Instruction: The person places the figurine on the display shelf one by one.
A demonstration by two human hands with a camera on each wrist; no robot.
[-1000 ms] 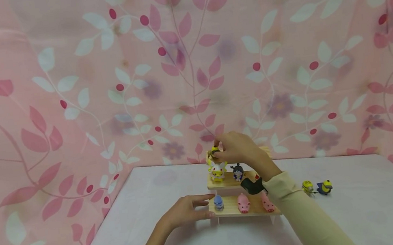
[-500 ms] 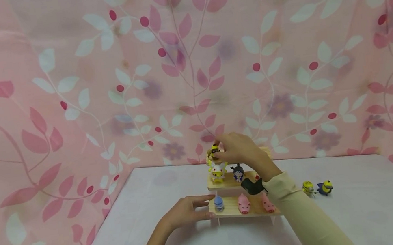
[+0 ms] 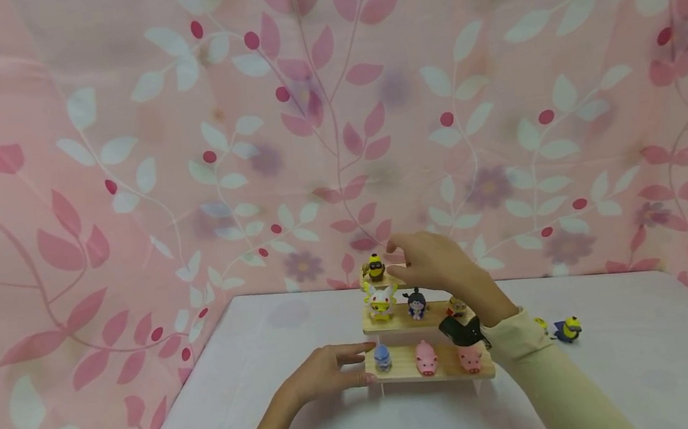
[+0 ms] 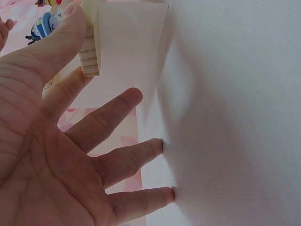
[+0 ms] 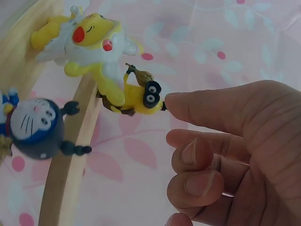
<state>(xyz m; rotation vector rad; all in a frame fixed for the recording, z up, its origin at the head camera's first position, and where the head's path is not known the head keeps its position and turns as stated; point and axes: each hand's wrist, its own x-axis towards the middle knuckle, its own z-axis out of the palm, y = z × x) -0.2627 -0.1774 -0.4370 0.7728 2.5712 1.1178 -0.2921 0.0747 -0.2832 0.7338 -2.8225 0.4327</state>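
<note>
A three-tier wooden display stand (image 3: 402, 373) bears small figurines. My left hand (image 3: 321, 375) holds the left end of its lowest board (image 4: 90, 56) between thumb and index finger; the other fingers are spread, as the left wrist view shows. A yellow minion figurine (image 3: 376, 268) stands at the left of the top tier. My right hand (image 3: 436, 260) is just right of it, holding nothing. In the right wrist view a thin gap or light touch lies between a fingertip (image 5: 176, 101) and the minion's head; I cannot tell which.
On the middle tier are a yellow-and-white figurine (image 3: 381, 303), a dark-haired one (image 3: 416, 303) and one partly hidden (image 3: 456, 306). Below stand a blue figurine (image 3: 382, 358) and two pink pigs (image 3: 426, 359). Two more minions, one a caped minion (image 3: 568, 330), are on the table at right.
My right hand has let go of the minion figurine and moved a little to the right; the minion stays on the top tier. My left hand has not moved.
</note>
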